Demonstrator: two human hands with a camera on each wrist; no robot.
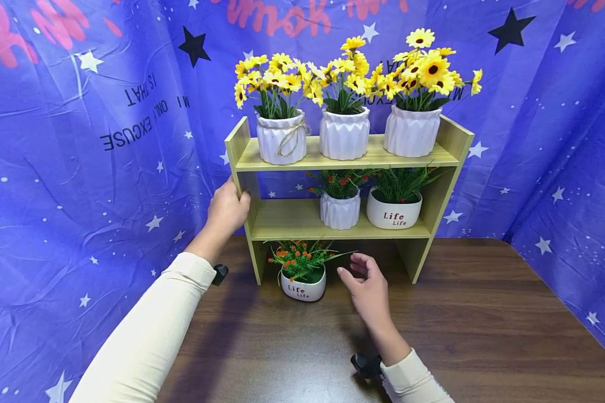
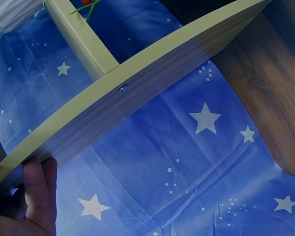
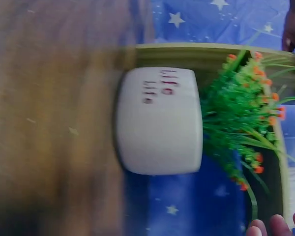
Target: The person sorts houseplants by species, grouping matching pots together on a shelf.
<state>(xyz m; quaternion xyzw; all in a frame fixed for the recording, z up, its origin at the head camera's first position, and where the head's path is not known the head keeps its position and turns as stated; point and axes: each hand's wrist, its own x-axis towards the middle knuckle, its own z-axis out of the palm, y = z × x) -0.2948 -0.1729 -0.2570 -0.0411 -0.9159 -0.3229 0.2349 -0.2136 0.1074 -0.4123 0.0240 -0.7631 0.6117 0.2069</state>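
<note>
My left hand (image 1: pixel 227 207) grips the left side panel of a light wooden shelf (image 1: pixel 343 163), fingers on the outer face in the left wrist view. A white oval pot (image 1: pixel 305 288) marked "Life", holding a green plant with orange flowers (image 1: pixel 297 257), stands on the table under the left part of the lower board. Right of this pot is my right hand (image 1: pixel 370 288), fingers loosely bent with nothing in them. The right wrist view shows the same pot (image 3: pixel 160 123) sideways, with the right fingertips (image 3: pixel 279 226) at the lower right corner, apart from the pot.
Three white pots (image 1: pixel 344 134) of yellow flowers line the shelf's top board. On the lower board stand a ribbed white pot (image 1: pixel 340 211) with red flowers and another oval "Life" pot (image 1: pixel 394 215). A blue starry curtain (image 1: pixel 151 168) hangs behind the brown wooden table (image 1: pixel 474 313).
</note>
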